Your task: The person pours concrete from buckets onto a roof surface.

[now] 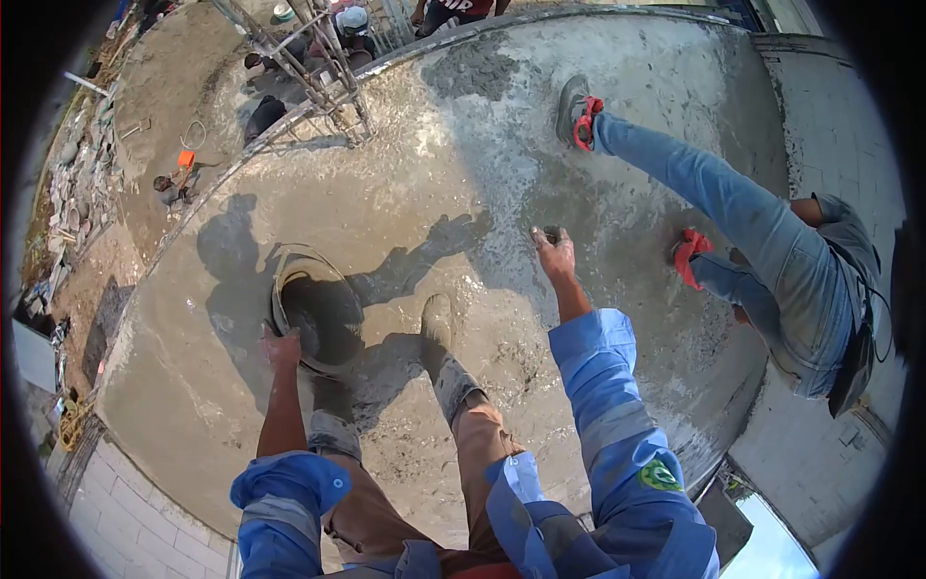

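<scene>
A round bucket (pixel 323 314) with dark wet contents stands on the wet cement floor (pixel 415 212), left of my feet. My left hand (pixel 282 344) grips its near left rim, the fingers wrapped over the edge. To the right, my right hand (pixel 555 253) is stretched forward above the floor, away from the bucket. Its fingers are bent around a small dark lump or gap at the tips, too small to make out. My cement-covered boots (pixel 439 328) are planted on the wet surface.
On the right a co-worker in jeans (pixel 762 227) has a shoe on the slab. Rebar columns (pixel 323 77) rise at the slab's curved far edge. More people (pixel 354 24) are beyond it, with an orange object (pixel 186 158) lower left. A block wall (pixel 839 125) borders the right.
</scene>
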Demonstrator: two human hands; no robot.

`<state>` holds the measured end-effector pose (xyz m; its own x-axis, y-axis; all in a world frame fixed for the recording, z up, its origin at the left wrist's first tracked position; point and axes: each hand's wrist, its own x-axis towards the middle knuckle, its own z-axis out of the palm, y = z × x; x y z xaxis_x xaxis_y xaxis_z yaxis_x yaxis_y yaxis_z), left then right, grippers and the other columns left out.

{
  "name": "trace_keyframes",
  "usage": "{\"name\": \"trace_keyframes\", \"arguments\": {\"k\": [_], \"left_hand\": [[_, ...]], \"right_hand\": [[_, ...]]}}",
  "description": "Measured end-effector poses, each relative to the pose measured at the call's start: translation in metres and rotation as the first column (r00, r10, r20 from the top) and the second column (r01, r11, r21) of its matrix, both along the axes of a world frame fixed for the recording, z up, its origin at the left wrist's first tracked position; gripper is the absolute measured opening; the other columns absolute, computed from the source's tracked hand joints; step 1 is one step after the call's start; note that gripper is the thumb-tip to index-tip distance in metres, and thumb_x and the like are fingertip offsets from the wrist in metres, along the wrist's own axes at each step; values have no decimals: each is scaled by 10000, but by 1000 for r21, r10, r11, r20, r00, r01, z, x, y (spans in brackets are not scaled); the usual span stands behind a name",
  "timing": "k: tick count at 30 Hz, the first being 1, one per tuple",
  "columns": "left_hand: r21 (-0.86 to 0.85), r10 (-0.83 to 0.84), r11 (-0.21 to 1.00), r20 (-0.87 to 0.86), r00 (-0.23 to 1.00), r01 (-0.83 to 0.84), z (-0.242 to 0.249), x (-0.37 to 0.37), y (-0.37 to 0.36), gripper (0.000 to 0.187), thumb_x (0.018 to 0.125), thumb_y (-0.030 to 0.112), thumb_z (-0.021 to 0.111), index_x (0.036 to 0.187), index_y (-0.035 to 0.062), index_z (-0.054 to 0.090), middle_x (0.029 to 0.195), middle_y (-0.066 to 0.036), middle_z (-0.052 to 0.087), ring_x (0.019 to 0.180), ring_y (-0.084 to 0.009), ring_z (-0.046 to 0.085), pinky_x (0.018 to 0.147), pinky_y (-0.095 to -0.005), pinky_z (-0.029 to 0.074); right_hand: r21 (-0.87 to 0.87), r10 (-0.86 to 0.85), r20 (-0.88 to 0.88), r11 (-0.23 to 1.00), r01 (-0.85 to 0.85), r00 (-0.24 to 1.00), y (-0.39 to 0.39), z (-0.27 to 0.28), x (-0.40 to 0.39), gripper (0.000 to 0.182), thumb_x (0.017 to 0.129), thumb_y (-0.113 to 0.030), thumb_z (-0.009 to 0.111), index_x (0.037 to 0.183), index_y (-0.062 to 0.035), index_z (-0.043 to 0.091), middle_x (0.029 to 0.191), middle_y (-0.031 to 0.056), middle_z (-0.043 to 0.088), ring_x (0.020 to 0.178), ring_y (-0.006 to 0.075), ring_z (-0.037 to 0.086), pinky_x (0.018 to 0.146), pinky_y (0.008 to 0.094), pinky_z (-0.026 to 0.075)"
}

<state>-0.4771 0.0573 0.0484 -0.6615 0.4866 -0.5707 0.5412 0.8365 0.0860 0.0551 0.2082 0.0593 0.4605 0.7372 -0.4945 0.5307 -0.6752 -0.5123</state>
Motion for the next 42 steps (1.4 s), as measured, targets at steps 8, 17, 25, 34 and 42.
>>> {"name": "trace_keyframes", "arguments": {"k": [8,17,25,34,42], "left_hand": [[-85,-89,993,-103,991,80,10,17,3,869,628,355,736,1359,61,370,1201,-260,489,1116,-385,482,961,-448,389],[-47,-148,988,-106,983,144,18,13,4,816,663,375,700,1337,31,394,1271,-281,444,1183,-401,427,991,-448,359],[27,-156,987,-52,986,158,21,3,6,796,682,337,704,1338,14,390,1271,-259,468,1189,-391,435,1001,-439,348],[-30,-150,988,-72,986,148,19,9,22,820,674,408,711,1320,0,413,1272,-246,477,1177,-385,457,996,-417,363],[-48,-125,991,-66,990,122,16,10,16,845,664,443,704,1337,34,397,1292,-253,444,1193,-381,436,1009,-426,351]], "right_hand": [[44,13,-92,999,-9,996,11,-22,12,519,783,-352,697,1099,33,551,942,126,639,843,199,595,755,301,465],[3,148,173,988,-151,974,51,12,-16,525,762,-351,678,1122,3,533,1092,198,579,992,315,567,862,388,451],[-52,192,824,963,-266,533,-1,46,51,663,766,-485,605,1206,-11,458,1319,248,368,1239,398,326,991,469,333],[-764,672,-9,473,-439,740,-86,30,34,640,715,-535,654,1198,-132,539,1230,133,539,1172,308,480,927,433,423],[-842,671,-252,203,-500,697,-105,28,-14,816,674,-692,587,1277,-148,509,1339,133,462,1267,287,402,1010,403,358]]}}
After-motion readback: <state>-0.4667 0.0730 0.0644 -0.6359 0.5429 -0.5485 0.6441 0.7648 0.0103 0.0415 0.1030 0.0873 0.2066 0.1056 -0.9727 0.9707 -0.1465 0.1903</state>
